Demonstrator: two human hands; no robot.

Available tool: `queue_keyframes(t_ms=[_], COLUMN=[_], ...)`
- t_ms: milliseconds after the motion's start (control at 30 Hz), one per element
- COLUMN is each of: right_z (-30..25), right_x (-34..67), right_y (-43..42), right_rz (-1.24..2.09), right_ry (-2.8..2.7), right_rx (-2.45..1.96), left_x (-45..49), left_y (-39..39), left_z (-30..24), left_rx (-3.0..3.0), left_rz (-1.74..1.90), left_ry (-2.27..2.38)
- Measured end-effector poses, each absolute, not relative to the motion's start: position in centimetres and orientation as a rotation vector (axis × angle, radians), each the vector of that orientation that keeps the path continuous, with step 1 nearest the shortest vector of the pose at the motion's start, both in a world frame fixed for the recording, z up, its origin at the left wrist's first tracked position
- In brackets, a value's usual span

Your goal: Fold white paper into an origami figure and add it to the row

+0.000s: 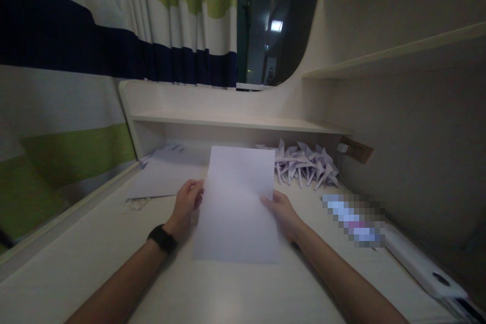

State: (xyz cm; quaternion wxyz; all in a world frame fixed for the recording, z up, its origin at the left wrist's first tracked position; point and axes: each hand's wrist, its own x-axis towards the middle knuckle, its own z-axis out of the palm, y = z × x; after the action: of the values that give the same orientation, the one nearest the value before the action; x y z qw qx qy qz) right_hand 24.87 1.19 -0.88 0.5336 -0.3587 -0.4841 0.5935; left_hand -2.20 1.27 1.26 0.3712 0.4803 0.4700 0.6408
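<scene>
Sheet: in your head view, blank white paper stands between your hands, in front of you over the desk; whether its lower edge touches the surface, you cannot tell from here.
Right hand: you pinch the right edge, thumb on the near face, fingers behind.
Left hand: your fingers curl at the left edge; whether they grip it or only touch it, you cannot tell.
Paper's weak points: thin and limp, it could crease under your right thumb if you press hard, or swing askew if only that side is truly held.
Folded paper pieces: behind and right, a tangle of pointed white vanes and rolled tubes; a wide sweep of your right arm could crush or scatter them.
Paper stack: flat, smooth sheets at left; your left hand lies near, so a careless knock could skew them.
Desk finish: pale, smooth and faintly glossy; loose paper might slide on it.
Wristband: dark and smooth, around your left wrist.
</scene>
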Motion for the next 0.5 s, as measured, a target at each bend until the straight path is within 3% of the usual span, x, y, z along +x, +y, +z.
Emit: queue_keyframes(t_ms=[300, 500], right_z=[-0.8, -0.3], right_x=[25.1, 25.0], right_y=[1.4, 1.1], right_rz=[1.406, 1.399], right_ry=[-1.107, -1.068], right_rx=[-0.833, -0.860], left_x=[-2.9, -1.9], left_y=[1.8, 0.5], left_z=[0.2, 1.6], left_rx=[1.113, 1.192], left_rz=[1.587, 1.269], left_ry=[1.195, 0.983])
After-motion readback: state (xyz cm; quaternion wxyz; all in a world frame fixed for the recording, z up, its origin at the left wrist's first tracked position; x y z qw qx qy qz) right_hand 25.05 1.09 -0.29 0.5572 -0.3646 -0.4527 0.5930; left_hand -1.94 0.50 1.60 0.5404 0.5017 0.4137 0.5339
